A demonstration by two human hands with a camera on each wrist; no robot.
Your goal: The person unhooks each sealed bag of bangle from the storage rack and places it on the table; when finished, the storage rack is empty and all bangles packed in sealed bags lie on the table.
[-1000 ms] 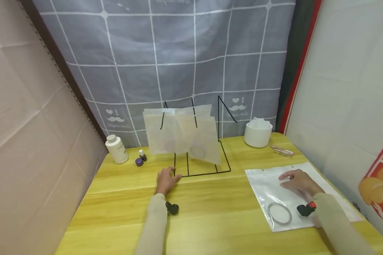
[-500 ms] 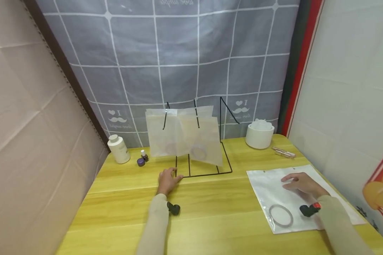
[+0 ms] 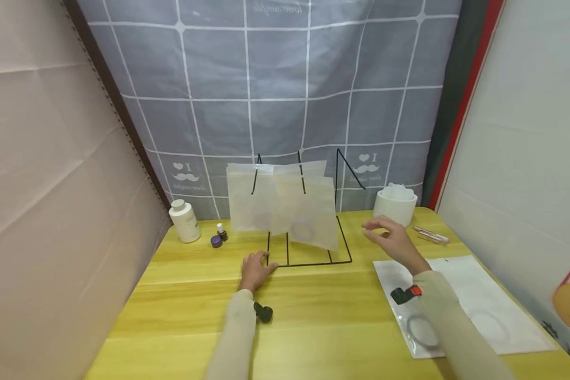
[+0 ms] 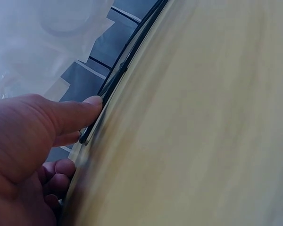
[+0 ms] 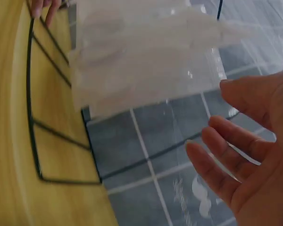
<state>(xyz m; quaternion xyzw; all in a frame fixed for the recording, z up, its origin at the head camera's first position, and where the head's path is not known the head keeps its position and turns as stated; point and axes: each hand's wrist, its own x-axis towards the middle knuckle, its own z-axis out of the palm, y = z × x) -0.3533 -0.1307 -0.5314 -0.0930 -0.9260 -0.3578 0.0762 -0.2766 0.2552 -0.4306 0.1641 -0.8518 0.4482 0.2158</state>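
The left hand (image 3: 255, 268) rests on the front corner of the wire rack (image 3: 309, 248), thumb pressed to its base, steadying it. The right hand (image 3: 390, 238) hovers empty, fingers spread, near the bags (image 3: 285, 203) hanging upright on the rack, long axis vertical. Next likely calls for grasping a bag's edge.

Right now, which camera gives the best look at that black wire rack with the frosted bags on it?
The head view: it shows the whole black wire rack, base and uprights, with the frosted bags hanging on it. The left wrist view shows only a blurred stretch of base wire at the left hand. The right wrist view shows part of the base and the bags, beside the right hand.
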